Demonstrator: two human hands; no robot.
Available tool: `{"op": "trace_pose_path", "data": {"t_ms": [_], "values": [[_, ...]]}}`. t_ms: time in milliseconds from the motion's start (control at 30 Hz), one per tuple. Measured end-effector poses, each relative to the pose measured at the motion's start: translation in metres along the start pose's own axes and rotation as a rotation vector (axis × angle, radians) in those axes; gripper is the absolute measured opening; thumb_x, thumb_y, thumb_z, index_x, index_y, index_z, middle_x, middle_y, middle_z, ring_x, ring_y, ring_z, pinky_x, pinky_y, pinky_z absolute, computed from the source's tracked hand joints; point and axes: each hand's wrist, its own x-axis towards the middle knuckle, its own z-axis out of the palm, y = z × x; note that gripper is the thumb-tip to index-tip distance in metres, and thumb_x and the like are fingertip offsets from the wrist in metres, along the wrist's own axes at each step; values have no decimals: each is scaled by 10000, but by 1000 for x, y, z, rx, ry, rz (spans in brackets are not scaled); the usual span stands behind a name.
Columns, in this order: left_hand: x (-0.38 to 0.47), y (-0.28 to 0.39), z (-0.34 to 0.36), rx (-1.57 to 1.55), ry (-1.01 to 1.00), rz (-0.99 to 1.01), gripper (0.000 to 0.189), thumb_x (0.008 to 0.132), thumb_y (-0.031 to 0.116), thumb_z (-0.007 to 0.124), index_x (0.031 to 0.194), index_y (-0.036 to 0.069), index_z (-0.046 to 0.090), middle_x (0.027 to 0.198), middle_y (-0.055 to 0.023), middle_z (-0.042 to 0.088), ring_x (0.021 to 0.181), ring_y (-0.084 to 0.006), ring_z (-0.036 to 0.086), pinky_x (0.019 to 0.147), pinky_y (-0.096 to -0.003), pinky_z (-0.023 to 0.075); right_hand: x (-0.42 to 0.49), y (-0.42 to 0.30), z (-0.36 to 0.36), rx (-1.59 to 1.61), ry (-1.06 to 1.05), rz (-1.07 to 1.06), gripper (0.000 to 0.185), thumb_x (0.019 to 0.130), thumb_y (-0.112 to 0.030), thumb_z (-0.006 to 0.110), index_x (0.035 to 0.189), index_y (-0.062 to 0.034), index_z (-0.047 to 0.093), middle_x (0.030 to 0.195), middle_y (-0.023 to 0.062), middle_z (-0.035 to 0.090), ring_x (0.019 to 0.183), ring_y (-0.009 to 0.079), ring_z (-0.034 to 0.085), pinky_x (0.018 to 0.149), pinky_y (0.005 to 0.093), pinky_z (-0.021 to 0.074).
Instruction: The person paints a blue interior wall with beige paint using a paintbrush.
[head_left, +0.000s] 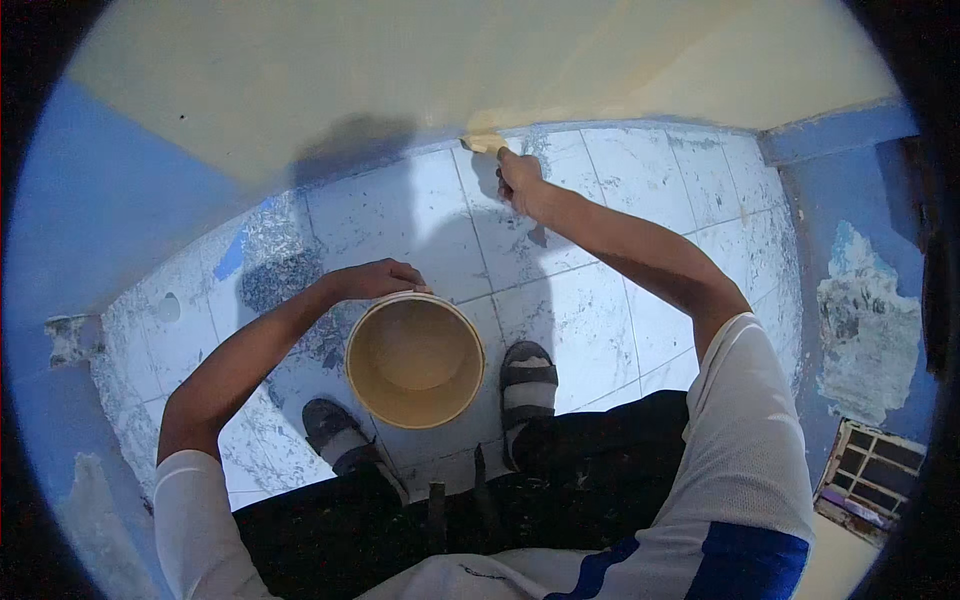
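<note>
My right hand grips a paintbrush coated in cream paint. Its bristles are at the foot of the wall, close to the narrow blue strip where wall and floor meet. A patch of brighter cream shows on the wall just above the brush. With my left hand I hold the far rim of a plastic bucket, between and in front of my feet. Cream paint coats the inside of the bucket; how deep any paint stands in it I cannot tell.
White floor tiles are smeared with dark stains and splashes. Blue walls rise on the left and right, the right one with a patch of peeled plaster. A barred window is at lower right. My sandalled feet flank the bucket.
</note>
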Motion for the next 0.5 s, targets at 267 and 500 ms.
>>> {"op": "trace_pose_path", "data": {"t_ms": [267, 500], "values": [[-4, -4, -2, -17, -1, -22, 365, 945, 356, 539, 1076, 39, 664, 1000, -96, 650, 949, -167, 576, 861, -323, 446, -7, -12, -22, 54, 18, -125, 261, 845, -223, 597, 772, 25, 557, 674, 91, 539, 500, 163, 456, 418, 323, 348], [3, -7, -2, 13, -11, -3, 369, 931, 368, 556, 1082, 48, 662, 995, -99, 654, 944, -177, 581, 864, -340, 446, 14, -15, -32, -11, -9, 16, 257, 838, -240, 592, 714, -16, 565, 629, 79, 516, 485, 168, 453, 412, 351, 343]]}}
